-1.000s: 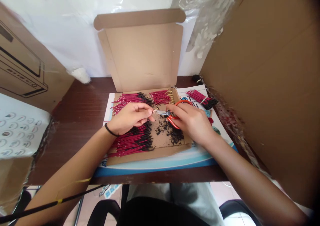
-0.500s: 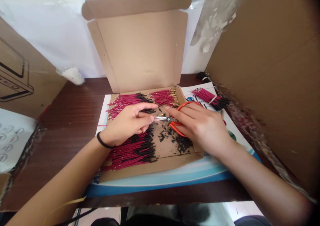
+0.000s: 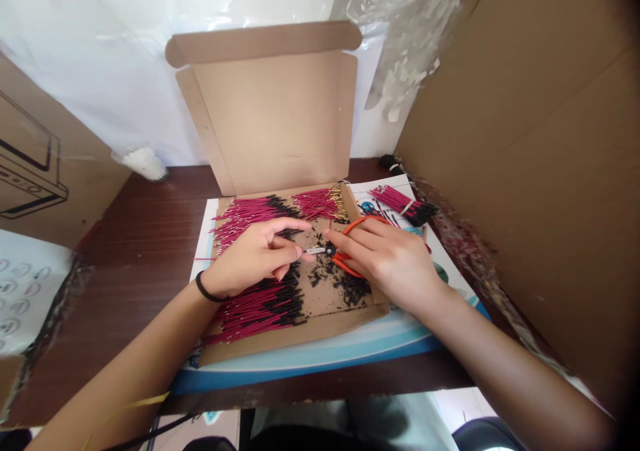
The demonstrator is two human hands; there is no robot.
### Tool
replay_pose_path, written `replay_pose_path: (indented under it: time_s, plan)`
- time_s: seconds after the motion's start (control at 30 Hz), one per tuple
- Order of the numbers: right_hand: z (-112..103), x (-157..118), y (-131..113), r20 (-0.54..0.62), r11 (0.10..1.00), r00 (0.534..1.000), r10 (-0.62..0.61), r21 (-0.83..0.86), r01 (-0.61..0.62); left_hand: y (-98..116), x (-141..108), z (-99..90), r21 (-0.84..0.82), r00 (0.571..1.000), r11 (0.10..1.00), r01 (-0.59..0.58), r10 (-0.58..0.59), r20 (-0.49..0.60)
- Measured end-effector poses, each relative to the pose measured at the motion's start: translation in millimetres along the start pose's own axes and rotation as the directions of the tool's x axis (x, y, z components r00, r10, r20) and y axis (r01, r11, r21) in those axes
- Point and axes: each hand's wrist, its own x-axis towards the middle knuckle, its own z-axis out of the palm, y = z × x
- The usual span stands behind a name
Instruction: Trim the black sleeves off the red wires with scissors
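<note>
Cardboard tray [image 3: 295, 336] on the worktop [image 3: 125, 344] holds red wires [image 3: 257, 311], while my left hand [image 3: 253, 258] pinches a wire tip [image 3: 306, 252] at the snips [image 3: 345, 264] clenched in my right hand [image 3: 387, 261].

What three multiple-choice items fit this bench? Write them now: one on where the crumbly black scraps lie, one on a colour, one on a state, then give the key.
1. Where do the crumbly black scraps lie?
A) On the dark wooden table
B) On the flat brown cardboard tray
C) Inside the upright box lid

2. What colour are the handles of the metal-jawed cutters in the right hand?
A) Orange-red
B) Blue
C) Yellow

3. How is the crimson-and-black wire bunch at upper right kept together?
A) It lies loose
B) In a plastic bag
C) By a pale band

1 B: the scraps are scattered on the cardboard between the wire bunches.
2 A: orange-red loops show around the right fingers.
3 C: a pale band circles the bunch.
</note>
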Motion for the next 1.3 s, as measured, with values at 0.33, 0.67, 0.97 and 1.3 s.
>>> replay_pose_path:
  time_s: [0.33, 0.67, 0.97, 1.3]
  plan:
    - [-3.4, -0.1, 1.1, 0.055, 1.000, 0.998, -0.012, 0.013, 0.011, 0.2, -1.7, 1.6, 0.172, 0.995, 0.980, -0.096, 0.096, 0.012]
    - [2.0, -2.4, 2.0, 0.054, 1.000, 0.998, -0.012, -0.002, 0.012, 4.7, -6.1, 6.9, 0.201, 0.997, 0.977, -0.074, 0.078, -0.009]
    - [4.1, -5.0, 7.3, 0.114, 0.992, 0.993, 0.021, 0.121, -0.035, 3.5, -6.1, 6.2, 0.216, 0.991, 0.968, -0.131, 0.132, 0.014]
    - [3.1, -4.6, 7.3, 0.141, 0.990, 0.989, 0.054, 0.125, -0.072, 9.6, -10.6, 9.2, 0.277, 0.993, 0.953, -0.119, 0.119, 0.017]
